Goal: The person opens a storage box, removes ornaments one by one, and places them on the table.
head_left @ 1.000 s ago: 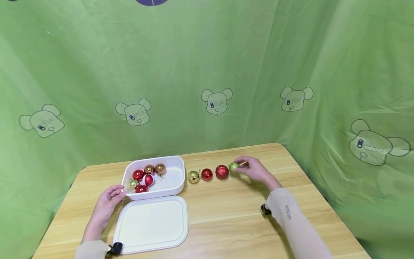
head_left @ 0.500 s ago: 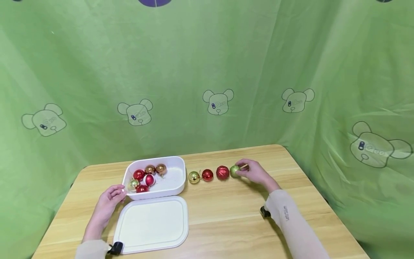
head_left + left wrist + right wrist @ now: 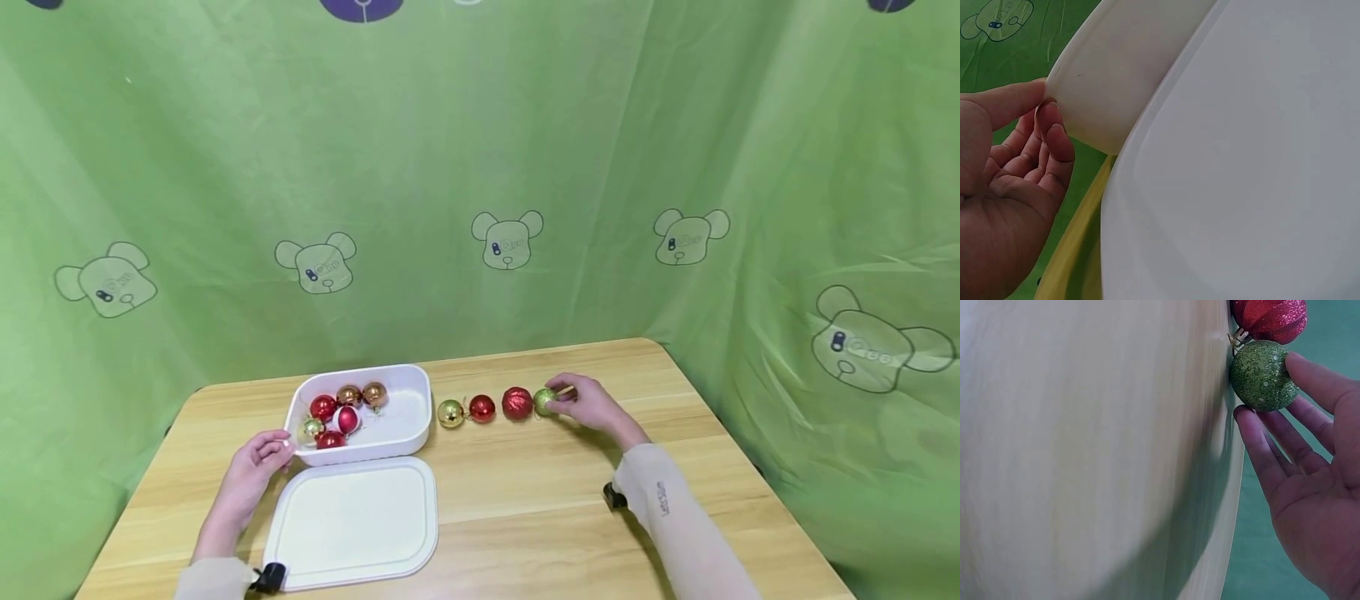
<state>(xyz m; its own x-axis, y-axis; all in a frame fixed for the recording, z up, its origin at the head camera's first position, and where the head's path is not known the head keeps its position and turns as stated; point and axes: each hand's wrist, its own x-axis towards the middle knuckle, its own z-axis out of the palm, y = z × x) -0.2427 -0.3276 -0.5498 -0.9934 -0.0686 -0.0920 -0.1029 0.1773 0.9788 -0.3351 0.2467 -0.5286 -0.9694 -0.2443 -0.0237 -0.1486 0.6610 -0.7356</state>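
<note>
My right hand [image 3: 588, 404] holds a green glitter Christmas bauble [image 3: 1264, 376] between thumb and fingers. It sits at the right end of a row on the table, beside a textured red bauble [image 3: 517, 403]. Further left in the row are a shiny red bauble [image 3: 482, 408] and a gold bauble [image 3: 451, 413]. At the near left corner of a white plastic box [image 3: 411, 417], my left hand [image 3: 251, 471] pinches the rim; the left wrist view shows the thumb on its edge. Inside the box lie several baubles, among them a red one [image 3: 323, 407] and a bronze one [image 3: 374, 394].
A white lid [image 3: 352, 523] lies flat on the wooden table [image 3: 540, 533], just in front of the box. Green curtain [image 3: 420, 167] with bear faces surrounds the table at the back and sides.
My right hand has brought the green bauble slightly down and nearer, level with the textured red one. The left hand stays at the box corner. The head view has tilted a little.
</note>
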